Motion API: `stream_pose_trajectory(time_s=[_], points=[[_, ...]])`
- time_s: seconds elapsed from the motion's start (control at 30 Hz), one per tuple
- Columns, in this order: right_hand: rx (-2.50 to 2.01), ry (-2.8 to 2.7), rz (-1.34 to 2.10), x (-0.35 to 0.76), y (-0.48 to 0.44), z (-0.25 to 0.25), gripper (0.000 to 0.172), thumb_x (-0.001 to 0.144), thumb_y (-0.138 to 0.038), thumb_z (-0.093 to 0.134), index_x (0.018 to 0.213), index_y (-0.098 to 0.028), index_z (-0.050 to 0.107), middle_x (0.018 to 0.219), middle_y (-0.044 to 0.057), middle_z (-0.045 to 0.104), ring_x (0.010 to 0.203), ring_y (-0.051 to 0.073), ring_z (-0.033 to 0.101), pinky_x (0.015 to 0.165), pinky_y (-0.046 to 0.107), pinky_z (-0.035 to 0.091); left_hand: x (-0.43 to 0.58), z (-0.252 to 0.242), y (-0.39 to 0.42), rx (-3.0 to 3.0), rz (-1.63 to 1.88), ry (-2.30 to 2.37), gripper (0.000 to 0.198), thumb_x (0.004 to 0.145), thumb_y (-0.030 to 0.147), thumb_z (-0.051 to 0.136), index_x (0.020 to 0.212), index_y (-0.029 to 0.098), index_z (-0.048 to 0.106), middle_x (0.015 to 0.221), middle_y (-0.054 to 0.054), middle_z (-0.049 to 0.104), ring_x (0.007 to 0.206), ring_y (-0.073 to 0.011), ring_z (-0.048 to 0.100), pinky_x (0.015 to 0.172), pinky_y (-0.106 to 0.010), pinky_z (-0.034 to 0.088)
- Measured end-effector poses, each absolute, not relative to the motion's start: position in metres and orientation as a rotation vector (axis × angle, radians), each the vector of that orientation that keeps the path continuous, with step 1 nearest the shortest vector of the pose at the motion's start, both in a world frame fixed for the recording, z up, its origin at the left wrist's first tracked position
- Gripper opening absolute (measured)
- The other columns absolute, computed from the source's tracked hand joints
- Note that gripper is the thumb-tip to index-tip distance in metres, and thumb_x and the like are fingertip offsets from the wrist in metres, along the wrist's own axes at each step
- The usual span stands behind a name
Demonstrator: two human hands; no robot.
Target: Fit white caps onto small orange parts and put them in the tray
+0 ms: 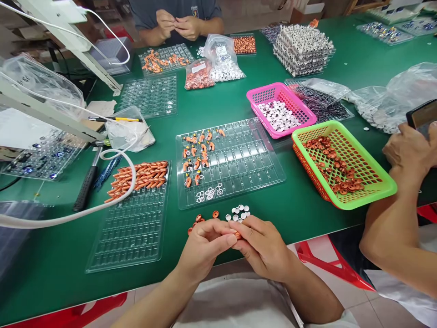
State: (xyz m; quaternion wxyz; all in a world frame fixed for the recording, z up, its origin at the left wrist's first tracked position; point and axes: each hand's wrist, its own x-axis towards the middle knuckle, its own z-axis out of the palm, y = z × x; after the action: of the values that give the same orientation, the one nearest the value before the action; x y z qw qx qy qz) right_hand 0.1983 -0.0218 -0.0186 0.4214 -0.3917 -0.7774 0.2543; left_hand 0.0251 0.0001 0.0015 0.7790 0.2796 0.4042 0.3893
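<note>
My left hand and my right hand meet at the near edge of the green table, fingers pinched together on a small orange part that barely shows between them. Just beyond my fingers lie a few loose orange rings and a little cluster of white rings. Past those sits a clear compartment tray with orange pieces in its left cells and white rings at its near left.
A green basket of orange rings and a pink basket of white parts stand to the right. Another clear tray with orange pieces lies left, beside a hammer. One person sits opposite; another's arm holds a phone at right.
</note>
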Motion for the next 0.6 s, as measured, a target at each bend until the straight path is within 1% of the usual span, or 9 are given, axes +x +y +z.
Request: stream_pose_trajectory(time_s=[0.07, 0.17, 0.37, 0.6], points=[[-0.950, -1.955, 0.563, 0.1987, -0.0213, -0.0190, 0.035, 0.101, -0.022, 0.045, 0.135, -0.015, 0.050, 0.088, 0.007, 0.064, 0.073, 0.017, 0.056, 0.058, 0.028, 0.047, 0.0242, 0.0028, 0.0006, 0.603, 0.804, 0.870, 0.013, 0.069, 0.021, 0.087, 0.070, 0.016, 0.075, 0.073, -0.001, 0.076, 0.070, -0.0110, 0.069, 0.068, -0.019, 0.055], [-0.910, -1.948, 0.499, 0.1995, -0.0210, -0.0196, 0.036, 0.099, -0.019, 0.046, 0.134, -0.013, 0.051, 0.084, 0.007, 0.063, 0.068, 0.017, 0.054, 0.056, 0.028, 0.045, 0.0239, 0.0064, 0.0015, 0.580, 0.762, 0.838, 0.018, 0.072, 0.020, 0.085, 0.075, 0.015, 0.068, 0.073, 0.000, 0.072, 0.068, -0.0093, 0.067, 0.066, -0.018, 0.053], [-0.846, -1.959, 0.462, 0.2003, -0.0214, -0.0176, 0.039, 0.097, -0.017, 0.048, 0.136, -0.011, 0.050, 0.077, 0.006, 0.059, 0.063, 0.016, 0.050, 0.052, 0.028, 0.042, 0.0250, 0.0114, 0.0015, 0.495, 0.710, 0.732, 0.032, 0.075, 0.019, 0.082, 0.089, 0.018, 0.054, 0.074, 0.001, 0.072, 0.066, -0.0085, 0.066, 0.065, -0.017, 0.049], [-0.816, -1.951, 0.476, 0.1976, -0.0203, -0.0189, 0.042, 0.098, -0.017, 0.044, 0.140, -0.012, 0.047, 0.074, 0.004, 0.056, 0.060, 0.016, 0.049, 0.050, 0.027, 0.041, 0.0228, 0.0110, -0.0002, 0.478, 0.691, 0.742, 0.035, 0.075, 0.020, 0.082, 0.094, 0.017, 0.053, 0.073, 0.001, 0.071, 0.064, -0.0090, 0.065, 0.063, -0.018, 0.047]])
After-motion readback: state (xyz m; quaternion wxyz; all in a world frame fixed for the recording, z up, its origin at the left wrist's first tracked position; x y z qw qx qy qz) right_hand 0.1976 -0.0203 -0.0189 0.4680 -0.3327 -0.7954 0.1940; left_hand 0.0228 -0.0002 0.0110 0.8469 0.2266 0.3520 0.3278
